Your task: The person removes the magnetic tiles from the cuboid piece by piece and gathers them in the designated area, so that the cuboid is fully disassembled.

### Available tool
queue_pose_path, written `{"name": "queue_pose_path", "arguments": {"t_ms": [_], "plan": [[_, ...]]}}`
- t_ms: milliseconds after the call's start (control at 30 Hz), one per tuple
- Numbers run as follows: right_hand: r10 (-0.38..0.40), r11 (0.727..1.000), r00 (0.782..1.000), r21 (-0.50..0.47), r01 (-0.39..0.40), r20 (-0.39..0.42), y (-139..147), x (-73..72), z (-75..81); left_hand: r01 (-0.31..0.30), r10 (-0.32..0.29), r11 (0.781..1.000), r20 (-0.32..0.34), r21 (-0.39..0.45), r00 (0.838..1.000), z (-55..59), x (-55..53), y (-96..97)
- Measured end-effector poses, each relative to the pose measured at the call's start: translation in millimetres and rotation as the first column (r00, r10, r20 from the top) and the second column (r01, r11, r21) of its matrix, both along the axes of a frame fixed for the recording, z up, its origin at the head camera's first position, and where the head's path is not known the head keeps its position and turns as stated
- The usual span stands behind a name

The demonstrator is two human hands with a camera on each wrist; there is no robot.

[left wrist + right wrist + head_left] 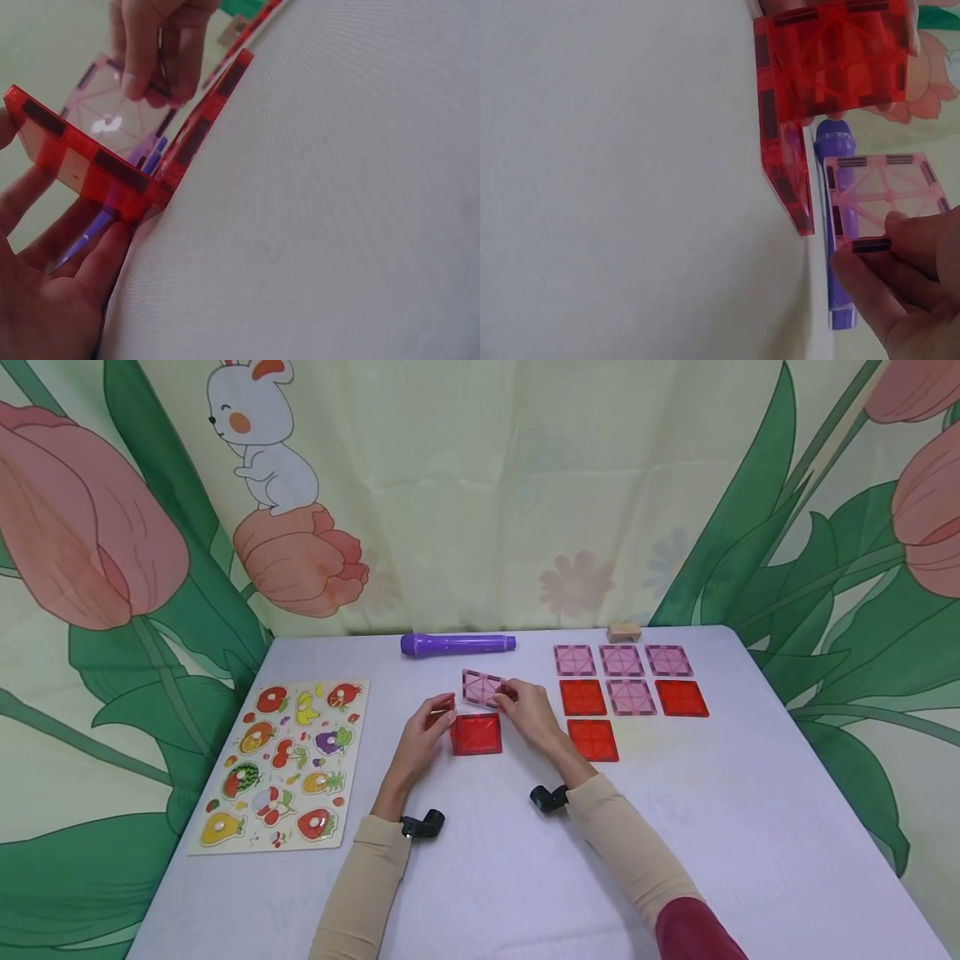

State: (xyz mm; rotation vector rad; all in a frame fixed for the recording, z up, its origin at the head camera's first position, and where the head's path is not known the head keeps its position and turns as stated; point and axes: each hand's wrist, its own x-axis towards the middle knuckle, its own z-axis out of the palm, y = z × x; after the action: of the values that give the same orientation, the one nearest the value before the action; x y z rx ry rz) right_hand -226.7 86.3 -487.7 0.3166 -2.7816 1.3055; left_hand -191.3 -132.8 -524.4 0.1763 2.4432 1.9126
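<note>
My left hand (417, 745) holds a red magnetic tile (82, 161) on edge, its fingers spread against the tile's outer face. This tile stands along the left side of another red tile (480, 735), which lies flat on the table. In the right wrist view the upright tile (840, 64) and the flat one (784, 142) meet at a corner. My right hand (531, 714) pinches a pink magnetic tile (480, 687) by its near right corner. The pink tile is tilted and raised just beyond the flat red one; thumb and fingertips (845, 262) grip its edge.
On the right lie several pink tiles (573, 660) and red tiles (592, 741) in rows. A wooden block (624, 632) and a purple microphone-shaped toy (459, 645) are at the table's back edge. A fruit puzzle board (296, 793) covers the left side.
</note>
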Motion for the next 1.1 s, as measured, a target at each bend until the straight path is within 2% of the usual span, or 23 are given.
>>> {"name": "queue_pose_path", "arguments": {"t_ms": [267, 467, 833, 1100], "plan": [[-0.038, 0.999, 0.998, 0.013, 0.039, -0.047, 14, 4.3, 11.0, 0.002, -0.002, 1.000, -0.031, 0.012, 1.000, -1.8, -1.8, -0.6], [-0.071, 0.997, 0.996, -0.011, 0.070, -0.058, 28, 12.7, 17.9, 0.001, -0.001, 1.000, -0.018, 0.001, 1.000, -1.3, -0.6, -0.8], [-0.110, 0.994, 0.992, 0.004, 0.111, -0.058, 54, 34.1, 29.9, 0.008, -0.007, 0.999, 0.021, -0.045, 1.000, 0.0, -1.0, -0.4], [-0.141, 0.990, 0.988, 0.016, 0.143, -0.067, 76, 46.4, 33.8, 0.005, -0.005, 1.000, -0.007, 0.007, 1.000, -1.2, 0.2, -1.4]]}}
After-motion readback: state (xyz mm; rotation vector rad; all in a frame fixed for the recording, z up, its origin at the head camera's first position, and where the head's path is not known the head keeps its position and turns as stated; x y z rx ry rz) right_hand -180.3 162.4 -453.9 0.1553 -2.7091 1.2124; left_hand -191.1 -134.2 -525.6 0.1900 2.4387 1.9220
